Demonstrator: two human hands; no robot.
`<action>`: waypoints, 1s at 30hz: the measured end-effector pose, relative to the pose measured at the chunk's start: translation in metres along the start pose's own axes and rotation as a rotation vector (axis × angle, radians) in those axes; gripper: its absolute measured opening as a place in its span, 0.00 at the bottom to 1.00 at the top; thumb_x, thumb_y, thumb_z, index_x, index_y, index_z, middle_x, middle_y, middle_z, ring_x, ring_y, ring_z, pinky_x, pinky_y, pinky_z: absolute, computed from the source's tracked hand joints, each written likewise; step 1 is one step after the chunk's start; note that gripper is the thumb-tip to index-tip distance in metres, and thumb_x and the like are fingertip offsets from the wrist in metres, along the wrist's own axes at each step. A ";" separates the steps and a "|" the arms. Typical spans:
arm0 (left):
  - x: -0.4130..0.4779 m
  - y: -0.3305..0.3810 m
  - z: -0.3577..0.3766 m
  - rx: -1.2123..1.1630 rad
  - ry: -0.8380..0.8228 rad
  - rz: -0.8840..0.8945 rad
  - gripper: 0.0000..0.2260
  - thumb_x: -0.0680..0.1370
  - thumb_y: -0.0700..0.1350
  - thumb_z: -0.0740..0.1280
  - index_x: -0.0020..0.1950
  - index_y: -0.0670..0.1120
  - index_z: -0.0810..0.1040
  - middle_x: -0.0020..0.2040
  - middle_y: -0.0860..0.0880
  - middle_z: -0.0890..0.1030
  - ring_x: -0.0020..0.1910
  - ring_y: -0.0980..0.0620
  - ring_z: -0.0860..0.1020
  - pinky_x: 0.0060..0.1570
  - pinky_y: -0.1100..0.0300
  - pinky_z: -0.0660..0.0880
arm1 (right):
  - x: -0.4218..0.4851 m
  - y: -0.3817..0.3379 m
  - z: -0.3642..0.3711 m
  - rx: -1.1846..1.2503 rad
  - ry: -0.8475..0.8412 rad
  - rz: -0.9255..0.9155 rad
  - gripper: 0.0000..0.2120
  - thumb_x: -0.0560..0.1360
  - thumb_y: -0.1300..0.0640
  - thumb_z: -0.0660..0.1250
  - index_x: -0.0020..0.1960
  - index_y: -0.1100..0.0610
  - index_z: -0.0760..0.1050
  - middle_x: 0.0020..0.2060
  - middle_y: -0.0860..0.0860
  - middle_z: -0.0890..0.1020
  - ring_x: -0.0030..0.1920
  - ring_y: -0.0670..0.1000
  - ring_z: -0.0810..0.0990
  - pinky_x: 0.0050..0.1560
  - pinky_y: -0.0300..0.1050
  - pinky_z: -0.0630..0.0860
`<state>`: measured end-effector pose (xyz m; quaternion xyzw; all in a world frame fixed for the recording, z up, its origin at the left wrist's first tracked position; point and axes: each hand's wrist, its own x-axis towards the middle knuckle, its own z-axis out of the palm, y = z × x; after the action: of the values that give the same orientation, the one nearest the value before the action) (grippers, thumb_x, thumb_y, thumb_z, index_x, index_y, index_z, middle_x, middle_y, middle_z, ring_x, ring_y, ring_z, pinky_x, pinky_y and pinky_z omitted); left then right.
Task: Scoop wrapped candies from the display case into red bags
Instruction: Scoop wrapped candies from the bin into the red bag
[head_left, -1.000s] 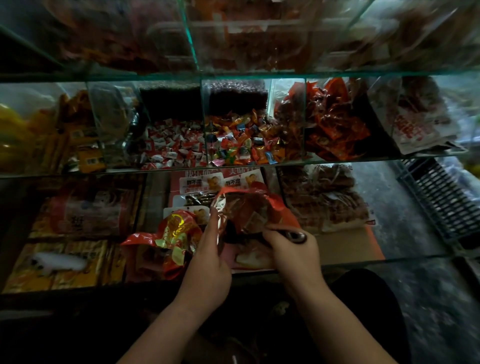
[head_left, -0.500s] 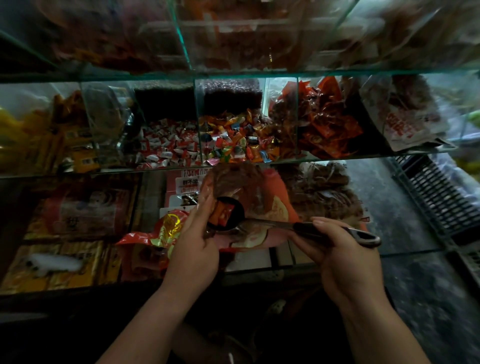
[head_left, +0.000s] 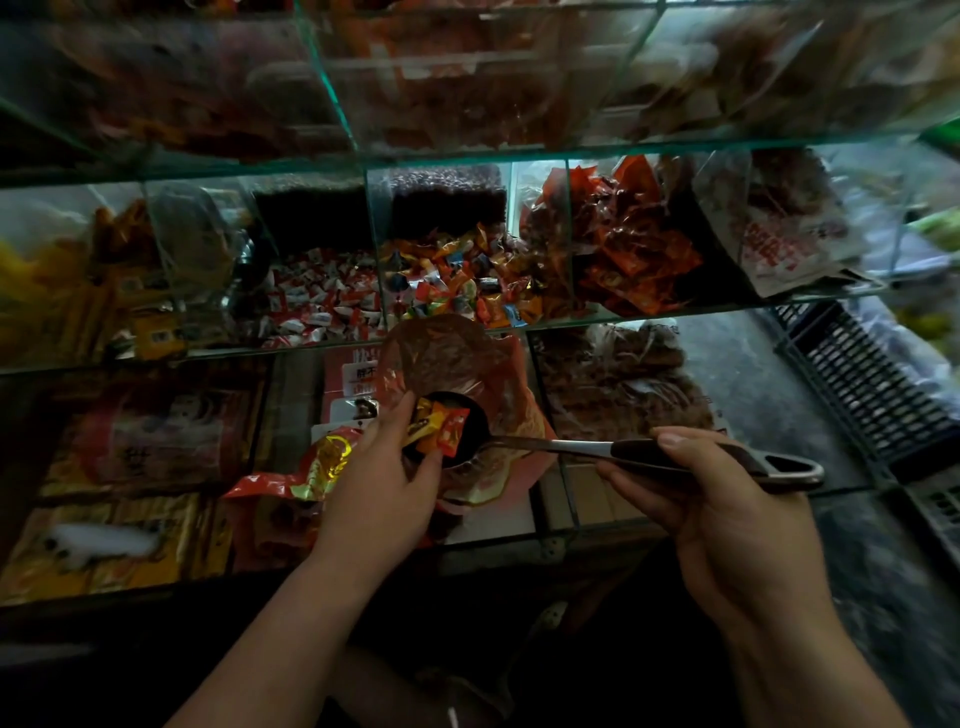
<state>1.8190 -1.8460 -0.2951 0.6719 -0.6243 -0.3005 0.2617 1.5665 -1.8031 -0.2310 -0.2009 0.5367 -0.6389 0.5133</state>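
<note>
The right hand (head_left: 727, 504) is nearest, out to the right of the red bag (head_left: 457, 358). Its fingers are wrapped narrowly round the dark handle of the scoop (head_left: 597, 448). A second ago this hand was tight against the bag and the handle was barely visible. It has since drawn back to the right, so the whole handle now shows.

The left hand (head_left: 384, 488) is at the lower left of the bag mouth. Forefinger and thumb close on the wrapped candies (head_left: 439, 423) lying in the scoop bowl. How the remaining fingers hold the bag cannot be told. Half a second ago the hand lay flatter against the bag edge, and one candy showed in the bowl. Several show now.

The bag has been lifted, with its mouth open behind the bowl. The load is probably not yet delivered and is likely being steadied or pushed in.

A second bag (head_left: 291, 488), red with gold print, lies left of the red bag. Beyond and above it, the display case (head_left: 550, 322) holds the mixed candy stock (head_left: 457, 280).
</note>
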 end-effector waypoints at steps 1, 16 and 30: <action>-0.001 0.000 0.001 0.014 0.009 0.010 0.30 0.82 0.55 0.65 0.82 0.56 0.59 0.80 0.54 0.64 0.78 0.54 0.63 0.71 0.58 0.65 | 0.000 0.000 -0.001 -0.004 0.005 0.002 0.10 0.77 0.69 0.67 0.38 0.63 0.82 0.40 0.68 0.85 0.45 0.71 0.87 0.41 0.54 0.85; -0.003 0.027 -0.002 0.108 0.129 0.102 0.34 0.75 0.72 0.54 0.76 0.58 0.70 0.81 0.54 0.58 0.80 0.50 0.57 0.73 0.48 0.63 | -0.013 -0.042 -0.013 0.053 0.000 -0.028 0.10 0.78 0.68 0.64 0.40 0.63 0.80 0.38 0.65 0.86 0.42 0.69 0.87 0.35 0.46 0.84; 0.051 0.060 -0.018 -0.012 0.267 0.267 0.28 0.81 0.63 0.59 0.78 0.53 0.69 0.82 0.58 0.56 0.80 0.56 0.55 0.75 0.50 0.59 | -0.005 -0.058 0.024 0.193 -0.017 -0.020 0.08 0.80 0.64 0.63 0.45 0.62 0.79 0.40 0.62 0.87 0.42 0.64 0.88 0.36 0.41 0.84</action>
<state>1.7933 -1.9021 -0.2437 0.6154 -0.6657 -0.1752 0.3838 1.5628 -1.8162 -0.1694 -0.1613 0.4664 -0.6909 0.5283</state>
